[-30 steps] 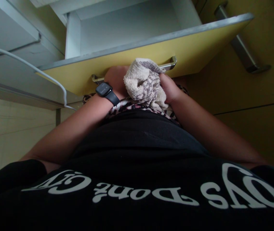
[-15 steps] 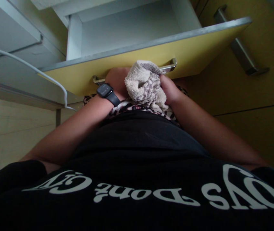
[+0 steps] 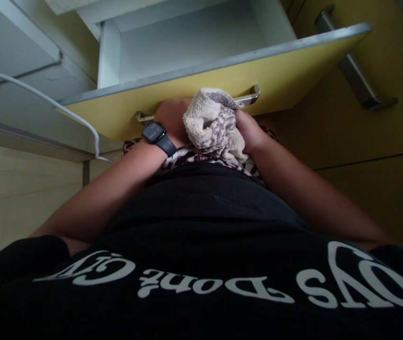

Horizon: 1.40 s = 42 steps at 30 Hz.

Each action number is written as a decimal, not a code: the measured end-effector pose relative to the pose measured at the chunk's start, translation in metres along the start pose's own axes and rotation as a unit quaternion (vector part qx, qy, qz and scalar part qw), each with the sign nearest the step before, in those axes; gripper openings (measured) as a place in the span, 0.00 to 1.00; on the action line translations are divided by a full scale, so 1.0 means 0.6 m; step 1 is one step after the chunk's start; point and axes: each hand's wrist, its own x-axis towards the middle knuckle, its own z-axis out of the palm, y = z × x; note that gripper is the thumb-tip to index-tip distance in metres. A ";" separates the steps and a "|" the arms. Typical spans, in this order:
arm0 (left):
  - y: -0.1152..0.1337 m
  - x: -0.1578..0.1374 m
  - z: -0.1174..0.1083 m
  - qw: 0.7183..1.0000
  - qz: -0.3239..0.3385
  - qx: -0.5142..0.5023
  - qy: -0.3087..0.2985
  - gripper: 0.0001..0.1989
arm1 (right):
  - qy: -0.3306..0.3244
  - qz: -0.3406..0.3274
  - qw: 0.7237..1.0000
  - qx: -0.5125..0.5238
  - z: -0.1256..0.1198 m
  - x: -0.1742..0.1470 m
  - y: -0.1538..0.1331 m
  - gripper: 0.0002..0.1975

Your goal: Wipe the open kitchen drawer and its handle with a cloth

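A bunched terry cloth (image 3: pixel 215 125), cream with purplish-grey patterning, is between my hands, in front of the open drawer's yellow front (image 3: pixel 293 71). My left hand (image 3: pixel 173 115), with a black watch (image 3: pixel 154 133) on its wrist, grips the cloth from the left; its fingers are hidden behind the fabric. From the other side my right hand (image 3: pixel 249 130) is closed on the cloth, its fingertips also out of sight. The drawer's metal handle (image 3: pixel 252 98) shows partly behind the cloth and both hands.
The pulled-out drawer has pale inner walls (image 3: pixel 109 56). A white cable (image 3: pixel 63 111) hangs at the left, across the front of grey-white cabinetry (image 3: pixel 6 108). On the right is a yellow cabinet panel (image 3: pixel 346 127) with a long metal handle (image 3: pixel 357 78). Pale floor (image 3: pixel 20 198) shows at lower left.
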 end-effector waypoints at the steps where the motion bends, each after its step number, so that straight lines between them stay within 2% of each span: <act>1: 0.001 -0.001 0.000 1.000 0.003 -0.002 0.000 0.19 | -0.001 -0.001 1.000 0.001 0.000 0.000 0.000 0.30; 10: -0.002 0.006 0.015 1.000 -0.022 -0.004 0.015 0.19 | 0.001 -0.021 1.000 -0.001 -0.010 0.011 0.017 0.27; 22: 0.006 -0.001 -0.004 0.999 0.005 0.041 0.002 0.18 | -0.010 -0.003 1.000 -0.007 -0.015 0.011 0.016 0.25; 28: -0.004 0.006 0.008 0.999 0.008 0.044 0.009 0.18 | -0.002 -0.016 1.000 -0.019 -0.014 0.011 0.017 0.27; 35: 0.008 -0.005 -0.009 0.998 0.019 0.057 -0.011 0.19 | 0.014 -0.038 0.999 -0.035 -0.014 0.012 0.019 0.31; 42: -0.002 0.004 0.008 0.998 -0.002 0.058 0.000 0.18 | -0.006 -0.021 0.999 -0.029 -0.012 0.010 0.011 0.29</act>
